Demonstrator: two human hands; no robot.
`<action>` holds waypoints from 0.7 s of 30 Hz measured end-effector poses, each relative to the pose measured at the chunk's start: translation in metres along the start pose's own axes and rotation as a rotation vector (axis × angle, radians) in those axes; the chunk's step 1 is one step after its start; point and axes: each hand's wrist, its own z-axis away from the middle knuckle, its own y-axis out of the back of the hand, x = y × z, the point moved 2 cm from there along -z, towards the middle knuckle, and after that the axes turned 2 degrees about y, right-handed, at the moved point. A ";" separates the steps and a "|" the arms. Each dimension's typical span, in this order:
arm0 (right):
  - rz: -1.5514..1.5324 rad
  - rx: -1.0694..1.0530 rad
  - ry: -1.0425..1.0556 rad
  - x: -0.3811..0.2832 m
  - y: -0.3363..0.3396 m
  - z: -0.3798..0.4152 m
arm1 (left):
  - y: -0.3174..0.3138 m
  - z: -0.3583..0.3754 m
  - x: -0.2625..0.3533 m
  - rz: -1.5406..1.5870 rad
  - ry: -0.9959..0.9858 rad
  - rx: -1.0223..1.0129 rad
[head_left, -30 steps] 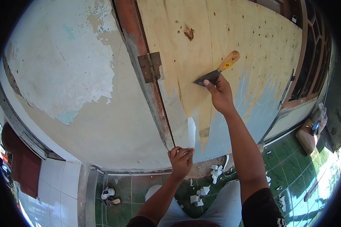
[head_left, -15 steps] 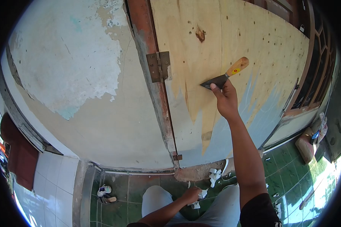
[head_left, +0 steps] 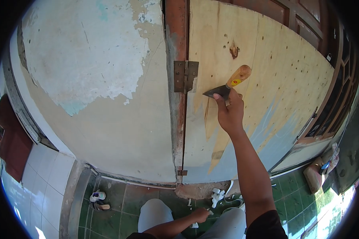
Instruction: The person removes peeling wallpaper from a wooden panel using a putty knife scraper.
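In the head view my right hand (head_left: 230,113) is closed around a putty knife (head_left: 221,91), thumb and fingers pinching its dark metal blade. The wooden handle, with a yellow sticker, points up and right. Its blade tip is at the bare plywood door panel (head_left: 275,59), just right of a rusty hinge (head_left: 186,76). Pale grey-blue paint with a jagged edge covers the panel's lower part. Low over my lap, my left hand (head_left: 200,215) is closed; a small pale bit shows by its fingertips, too small to name.
White peeled scraps (head_left: 217,196) lie on the green floor tiles (head_left: 107,221) below the door. A pair of shoes (head_left: 98,201) sits at lower left. Left of the reddish door frame (head_left: 177,36) is a wall (head_left: 119,131) with flaking paint. A padlock (head_left: 329,57) hangs at upper right.
My view has turned left, so the door and hinge sit further right. My right hand has brought the putty knife left across the panel, closer to the hinge. My left hand stays low.
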 end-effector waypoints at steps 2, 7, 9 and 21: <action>0.013 0.014 -0.014 -0.007 -0.001 -0.002 | 0.016 0.001 0.011 0.028 0.138 -0.084; -0.017 -0.045 0.127 -0.001 0.005 -0.006 | 0.033 0.006 0.012 0.117 0.142 0.170; -0.038 -0.032 0.091 -0.001 0.003 -0.005 | 0.051 0.000 0.009 0.112 0.136 0.322; 0.007 -0.084 0.165 -0.003 0.006 -0.005 | 0.395 0.041 0.064 -0.185 -0.131 1.437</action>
